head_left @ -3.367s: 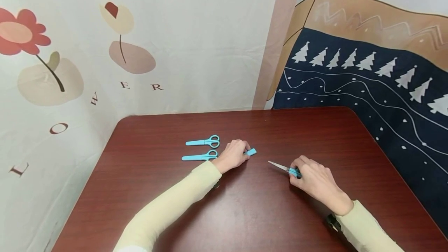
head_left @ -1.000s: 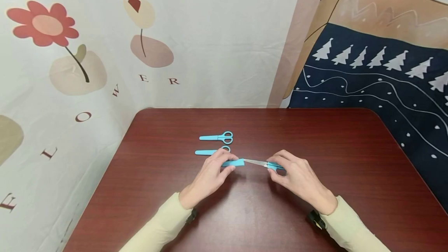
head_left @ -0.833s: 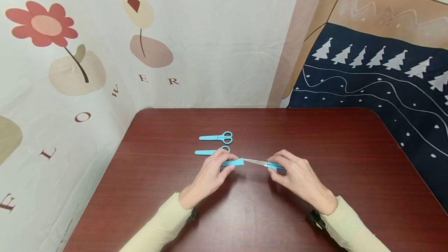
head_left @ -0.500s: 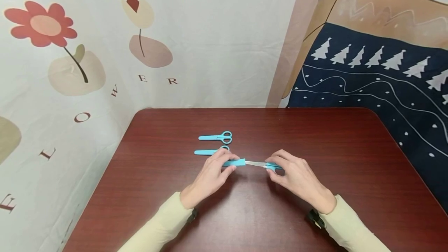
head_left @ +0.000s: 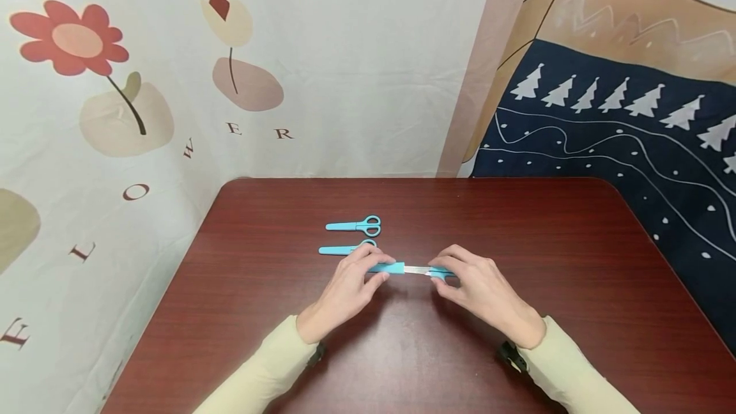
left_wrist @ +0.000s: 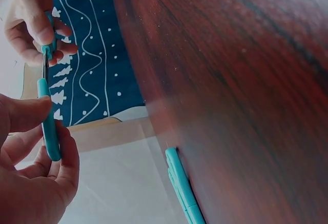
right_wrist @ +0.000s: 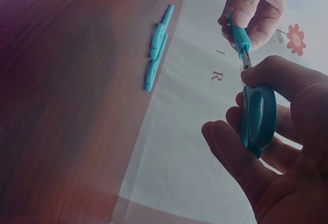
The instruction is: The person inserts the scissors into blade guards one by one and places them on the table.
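My left hand [head_left: 346, 283] pinches a light-blue scissors sheath [head_left: 393, 268] between thumb and fingers, above the table's middle. Facing it, my right hand [head_left: 482, 286] grips a pair of scissors by its blue handle [right_wrist: 269, 119]. The silver blades [head_left: 416, 270] point left, their tips inside the sheath's mouth and a short length of metal showing. Behind my left hand lie two more blue scissors with covered blades: the farther pair [head_left: 344, 227] in full view, the nearer pair [head_left: 336, 250] with its handle partly hidden by my fingers.
The dark red wooden table [head_left: 276, 312] has rounded far corners. A pale curtain printed with flowers and letters [head_left: 345, 82] hangs behind it, and a navy cloth with white trees [head_left: 575, 139] hangs at the right.
Sheath and scissors began apart; my hands brought them together in front of the other two pairs. Over the last second my right hand moved left, and the blades slid deeper into the sheath.
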### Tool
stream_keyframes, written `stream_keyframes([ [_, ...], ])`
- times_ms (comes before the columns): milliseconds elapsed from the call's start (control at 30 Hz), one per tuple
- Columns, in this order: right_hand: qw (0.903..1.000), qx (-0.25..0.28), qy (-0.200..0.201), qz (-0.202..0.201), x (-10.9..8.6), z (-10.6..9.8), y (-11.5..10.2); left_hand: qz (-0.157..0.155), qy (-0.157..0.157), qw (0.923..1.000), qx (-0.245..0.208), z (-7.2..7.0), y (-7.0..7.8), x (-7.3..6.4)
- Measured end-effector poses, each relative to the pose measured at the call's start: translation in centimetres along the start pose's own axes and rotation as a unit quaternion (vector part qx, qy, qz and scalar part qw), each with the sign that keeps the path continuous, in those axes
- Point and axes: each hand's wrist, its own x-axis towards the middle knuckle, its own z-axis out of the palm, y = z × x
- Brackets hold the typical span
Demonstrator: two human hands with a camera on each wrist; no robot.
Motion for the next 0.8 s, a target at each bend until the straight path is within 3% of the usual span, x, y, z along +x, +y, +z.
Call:
stream_keyframes([
  [600,0.9995,0.002,0.016,-0.027,0.81,0.71,-0.4,-0.001,0.003,1.0,0.001,-0.03,-0.13,-0.09],
  [800,0.9998,0.003,0.004,-0.019,0.85,0.89,-0.61,0.003,0.002,1.0,-0.001,0.07,-0.21,-0.14],
])
